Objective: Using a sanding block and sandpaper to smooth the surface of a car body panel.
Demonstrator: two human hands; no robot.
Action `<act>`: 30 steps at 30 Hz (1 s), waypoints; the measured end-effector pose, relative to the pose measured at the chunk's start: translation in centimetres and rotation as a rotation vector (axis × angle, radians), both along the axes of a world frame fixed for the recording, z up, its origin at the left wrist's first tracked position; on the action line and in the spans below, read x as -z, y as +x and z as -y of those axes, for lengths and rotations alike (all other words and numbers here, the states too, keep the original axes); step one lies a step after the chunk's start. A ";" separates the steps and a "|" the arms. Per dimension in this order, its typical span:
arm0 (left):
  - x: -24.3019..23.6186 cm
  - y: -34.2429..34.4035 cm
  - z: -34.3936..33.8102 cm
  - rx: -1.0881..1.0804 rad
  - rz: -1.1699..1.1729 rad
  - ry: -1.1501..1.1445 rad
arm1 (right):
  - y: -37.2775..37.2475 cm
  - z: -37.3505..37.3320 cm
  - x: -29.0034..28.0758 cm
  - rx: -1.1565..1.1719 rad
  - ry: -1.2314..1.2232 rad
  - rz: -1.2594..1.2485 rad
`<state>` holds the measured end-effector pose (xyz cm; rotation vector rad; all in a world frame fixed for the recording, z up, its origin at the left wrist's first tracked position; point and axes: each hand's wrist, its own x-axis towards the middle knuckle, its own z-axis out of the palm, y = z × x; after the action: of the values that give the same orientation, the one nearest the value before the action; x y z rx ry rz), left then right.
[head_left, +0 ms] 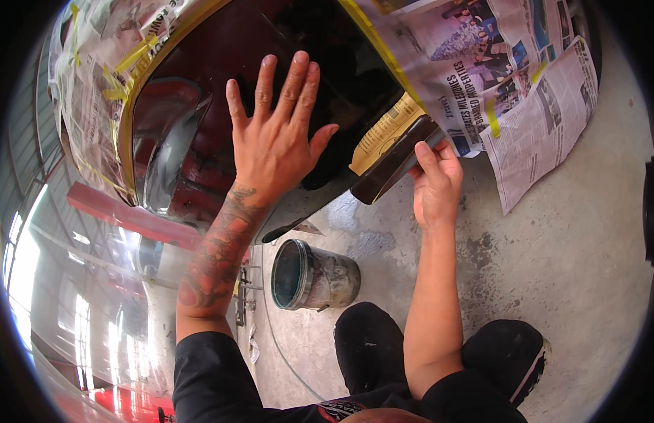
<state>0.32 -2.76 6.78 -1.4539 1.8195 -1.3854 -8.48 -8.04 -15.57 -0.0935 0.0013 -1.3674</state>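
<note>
My left hand (274, 141) lies on a glossy dark car body panel (362, 77), its fingers spread and thumb out to the side. To the right, my right hand (438, 180) is closed, thumb on the near side, at the end of a dark lower edge piece (396, 161) of the car. The fingers behind it are partly hidden. Tan printed paper (388, 134) shows just above that edge. Newspaper masking (468, 77) with yellow tape borders the panel on the right, and more newspaper (98, 106) covers the left side.
A dirty dark bucket (335, 278) stands on the concrete floor (552, 261) below the panel. A loose newspaper sheet (545, 123) hangs at the right. My dark-trousered knees are at the lower middle. A shiny, reflective car surface (94, 282) fills the lower left.
</note>
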 end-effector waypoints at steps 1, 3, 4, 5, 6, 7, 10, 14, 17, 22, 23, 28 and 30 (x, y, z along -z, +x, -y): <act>0.2 0.0 -0.1 0.000 -0.001 -0.003 | 0.0 -0.1 0.1 -0.007 -0.016 0.006; 0.7 0.2 -0.4 -0.008 -0.012 0.026 | 0.0 -0.2 0.1 -0.014 -0.033 0.010; 1.0 0.3 -0.5 0.011 -0.033 0.038 | 0.0 -0.3 0.1 -0.038 -0.053 0.015; 1.3 0.3 -0.7 0.011 -0.035 0.035 | 0.0 -0.3 0.1 -0.063 -0.072 0.019; 1.6 0.3 -0.7 0.020 -0.049 0.049 | 0.0 -0.4 0.1 -0.063 -0.075 0.017; 1.7 0.2 -0.9 0.029 -0.063 0.062 | 0.0 -0.4 0.2 -0.100 -0.111 0.032; 1.6 0.1 -1.5 0.354 -0.280 0.178 | -0.3 -0.8 0.0 -0.196 -0.197 0.089; 2.9 -2.2 -2.8 0.287 -1.009 0.158 | -0.6 -1.1 0.4 -0.345 -0.293 0.230; 2.8 -1.9 -3.0 0.015 -1.596 0.191 | -1.0 -1.1 0.5 -0.411 -0.366 0.283; 3.4 -1.2 -3.3 -0.019 -1.785 0.396 | 0.0 -1.8 -0.9 -0.298 -0.286 0.127; 3.6 -1.3 -3.2 -0.016 -1.759 0.340 | 0.3 -1.8 -1.0 -0.233 -0.248 0.047; 4.4 -2.5 -4.2 0.039 -1.128 0.244 | 1.7 -2.1 -1.7 -0.018 -0.228 -0.308; 4.8 -2.7 -4.3 0.030 -0.947 0.294 | 1.8 -2.5 -2.2 -0.014 -0.206 -0.305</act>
<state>-2.41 1.52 1.94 -2.0941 2.4296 -0.3609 -6.73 -5.52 -13.40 -0.4737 0.1153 -1.3250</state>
